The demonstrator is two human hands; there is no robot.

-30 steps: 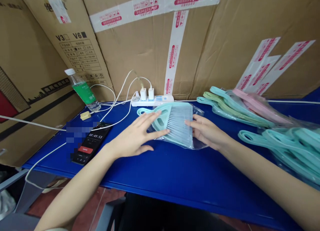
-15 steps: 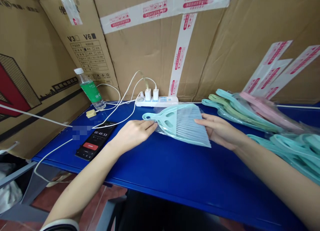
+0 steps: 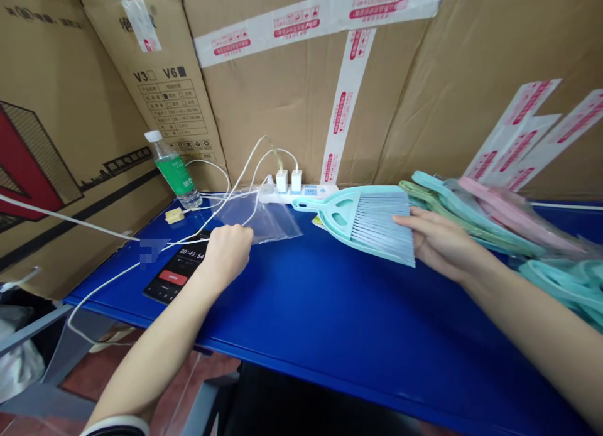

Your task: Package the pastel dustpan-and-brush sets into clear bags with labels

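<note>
A light-blue brush and dustpan set (image 3: 348, 219) is out of its wrapping, its handle pointing left and its bristles right. My right hand (image 3: 436, 241) pinches the set at the bristle end. My left hand (image 3: 228, 257) is closed on a clear plastic bag (image 3: 271, 221), which trails to the right over the blue table. Under the set, a bit of something yellow shows near the handle.
Wrapped green, blue and pink sets (image 3: 499, 216) lie at the right, with more blue ones (image 3: 560, 285) nearer. A power strip (image 3: 323, 191), bottle (image 3: 176, 175), yellow block (image 3: 174, 216), phone (image 3: 172, 277) and white cables occupy the back and left. Cardboard (image 3: 282, 97) stands behind.
The clear bag has come off the set and moved left with my left hand. My right hand and the set have shifted slightly right. The view has shifted slightly.
</note>
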